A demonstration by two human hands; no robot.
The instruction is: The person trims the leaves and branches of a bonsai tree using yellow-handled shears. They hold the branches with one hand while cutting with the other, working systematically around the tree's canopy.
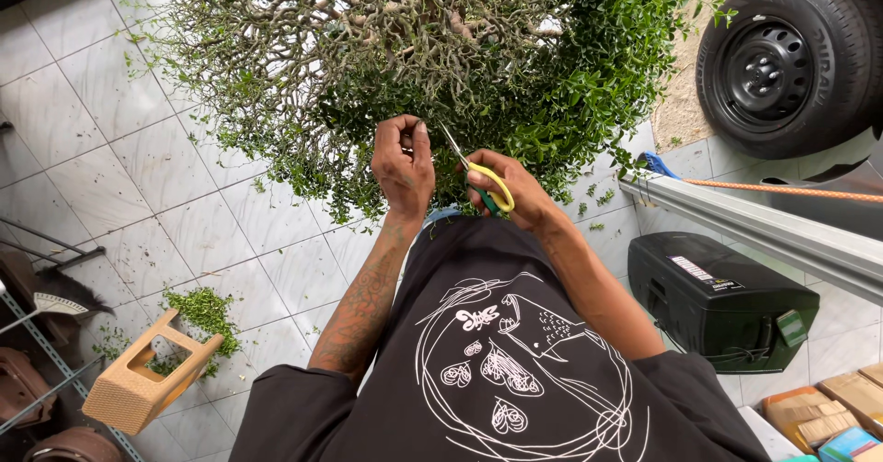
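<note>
Glossy pale floor tiles [138, 149], matt black rubber tyre [809, 67], yellow plastic-handled metal scissors [478, 175], matt black cloth shirt [515, 352].

White tiled floor [138, 177] bears leaf clippings [204, 313], a tan stool [143, 384] and a black case [717, 301].

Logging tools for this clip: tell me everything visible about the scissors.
The scissors are small, with yellow loop handles and slim, pale metal blades. The right hand holds them, fingers through the loops, so part of the handles is hidden. The blades point up and to the left into the foliage of the small-leaved shrub, near the left hand, which pinches twigs beside the tips. Whether the blades are open or closed is too small to tell.
</note>
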